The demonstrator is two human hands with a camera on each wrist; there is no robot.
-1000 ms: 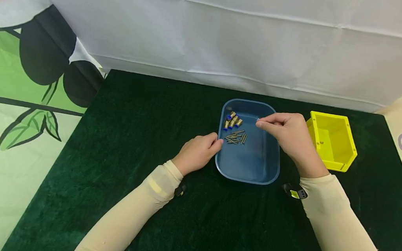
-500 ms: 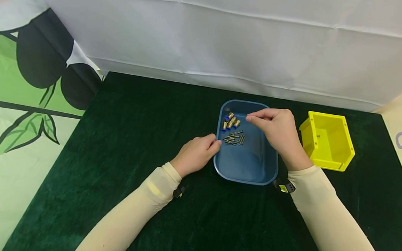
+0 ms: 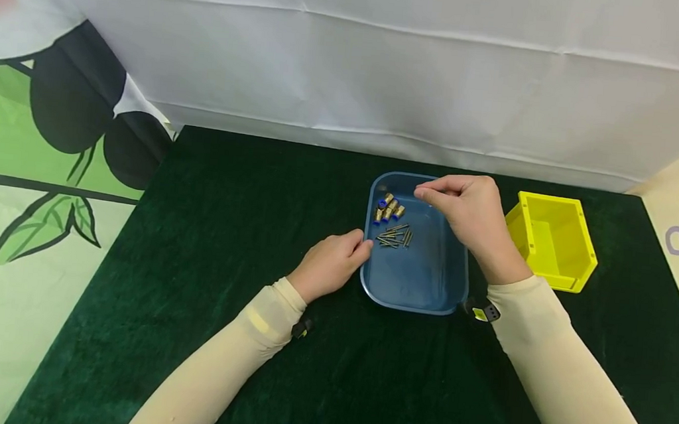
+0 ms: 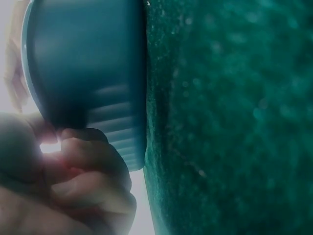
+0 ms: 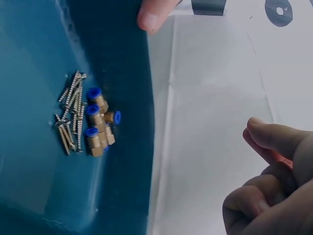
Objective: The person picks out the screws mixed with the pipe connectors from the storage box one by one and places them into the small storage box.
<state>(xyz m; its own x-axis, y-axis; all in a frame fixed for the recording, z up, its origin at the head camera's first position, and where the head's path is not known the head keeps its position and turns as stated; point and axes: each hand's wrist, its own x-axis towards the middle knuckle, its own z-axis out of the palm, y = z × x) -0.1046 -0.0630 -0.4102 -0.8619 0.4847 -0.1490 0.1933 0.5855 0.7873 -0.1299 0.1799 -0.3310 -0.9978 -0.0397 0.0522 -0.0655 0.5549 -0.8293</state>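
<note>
My left hand [image 3: 331, 262] grips the left wall of a blue tray [image 3: 412, 281], its thumb over the rim; in the left wrist view its fingers [image 4: 95, 183] curl against the outer wall. Several brass push-in fittings [image 3: 389, 209] with blue collars lie in the tray's far left part. Just nearer lies a small heap of screws [image 5: 74, 110]. Above the tray's far right part hovers my right hand [image 3: 476, 213], thumb and index fingertips together. No object shows between those fingertips [image 5: 257, 126]; a tiny one could be hidden.
A yellow bin [image 3: 561, 283] stands to the right of the tray, beside my right wrist. Dark green cloth [image 3: 244, 211] covers the table. A white sheet [image 3: 386, 76] hangs along its far edge.
My right hand has moved left and slightly away over the tray. A tiny shiny bit at its fingertips earlier no longer shows. My left hand keeps its grip on the tray.
</note>
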